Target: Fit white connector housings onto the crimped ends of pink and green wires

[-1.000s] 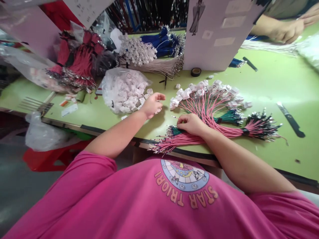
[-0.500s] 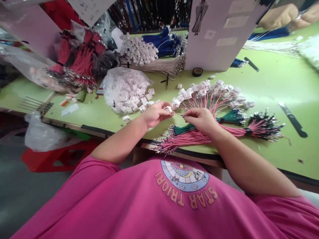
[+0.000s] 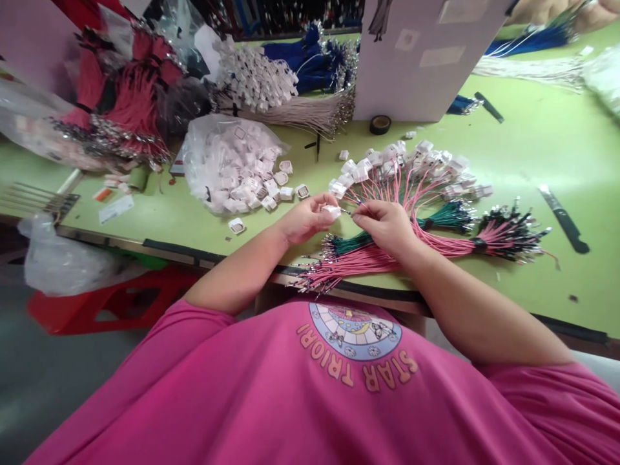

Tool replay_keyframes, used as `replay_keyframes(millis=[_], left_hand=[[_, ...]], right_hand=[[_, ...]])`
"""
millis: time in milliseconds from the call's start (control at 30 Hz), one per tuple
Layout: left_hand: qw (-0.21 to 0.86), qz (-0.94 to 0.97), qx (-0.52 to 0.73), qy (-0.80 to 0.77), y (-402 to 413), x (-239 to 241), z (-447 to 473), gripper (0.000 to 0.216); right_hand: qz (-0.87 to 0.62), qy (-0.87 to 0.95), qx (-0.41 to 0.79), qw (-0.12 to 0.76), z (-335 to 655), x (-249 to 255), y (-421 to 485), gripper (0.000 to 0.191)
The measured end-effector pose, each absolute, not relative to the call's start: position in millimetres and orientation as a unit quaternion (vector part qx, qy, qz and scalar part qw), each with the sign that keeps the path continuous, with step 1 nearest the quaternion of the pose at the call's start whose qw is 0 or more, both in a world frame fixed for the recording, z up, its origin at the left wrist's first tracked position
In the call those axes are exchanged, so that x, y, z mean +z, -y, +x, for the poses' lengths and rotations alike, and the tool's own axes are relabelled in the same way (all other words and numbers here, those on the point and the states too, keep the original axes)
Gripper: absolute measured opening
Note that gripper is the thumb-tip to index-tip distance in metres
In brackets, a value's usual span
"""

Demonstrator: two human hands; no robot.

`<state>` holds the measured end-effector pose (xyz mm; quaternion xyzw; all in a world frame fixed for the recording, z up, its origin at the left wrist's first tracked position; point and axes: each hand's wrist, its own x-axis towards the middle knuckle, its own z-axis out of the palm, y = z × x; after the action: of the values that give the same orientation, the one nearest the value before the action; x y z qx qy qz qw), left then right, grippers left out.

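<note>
My left hand point(image 3: 305, 220) pinches a small white plastic connector point(image 3: 332, 210) just above the green table point(image 3: 523, 155). My right hand point(image 3: 382, 224) is closed in a pinch on the metal-tipped end of a pink wire point(image 3: 349, 211), held right against the connector. Under my right wrist lies a bundle of pink and green wires point(image 3: 358, 255) with bare metal ends. Behind my hands fans a bunch of pink wires with white connectors fitted point(image 3: 411, 171). An open clear bag of loose white connectors point(image 3: 232, 165) sits left of my left hand.
Red wire bundles point(image 3: 121, 110), white and blue bundles point(image 3: 300, 71) and a white card board point(image 3: 411, 58) stand at the back. A tape roll point(image 3: 380, 124) and two black knives point(image 3: 564, 219) lie on the table. Another person's hands point(image 3: 557, 10) work at far right.
My left hand left the connector bag with one white connector and came to the middle. My right hand lifted a pink wire end off the bundle and brought it to the connector.
</note>
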<state>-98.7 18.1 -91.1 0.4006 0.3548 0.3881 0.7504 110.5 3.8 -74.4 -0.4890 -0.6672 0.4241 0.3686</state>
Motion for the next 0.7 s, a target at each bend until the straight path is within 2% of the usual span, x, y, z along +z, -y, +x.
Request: replay_keyframes(millis=[100,267,400,600,700], left_hand=[[0.728,0.412,0.396,-0.379,-20,-91,-99,0.039],[0.766,0.402,0.356,-0.355,-22,-86,-104,0.031],[0.778,0.412,0.332,-0.339,-21,-90,-104,0.036],[0.755,0.398,0.37,-0.368,-21,-97,-101,0.034],[0.762,0.383,0.374,-0.363,-22,-95,-101,0.045]], right_hand=[[-0.493,0.687,0.384,0.37,111,-76,-3,0.015],[-0.504,0.71,0.309,0.383,110,-76,0,0.014],[-0.504,0.727,0.282,0.37,109,-79,1,0.014],[-0.512,0.724,0.288,0.36,110,-81,1,0.014],[-0.518,0.719,0.298,0.355,110,-80,1,0.014]])
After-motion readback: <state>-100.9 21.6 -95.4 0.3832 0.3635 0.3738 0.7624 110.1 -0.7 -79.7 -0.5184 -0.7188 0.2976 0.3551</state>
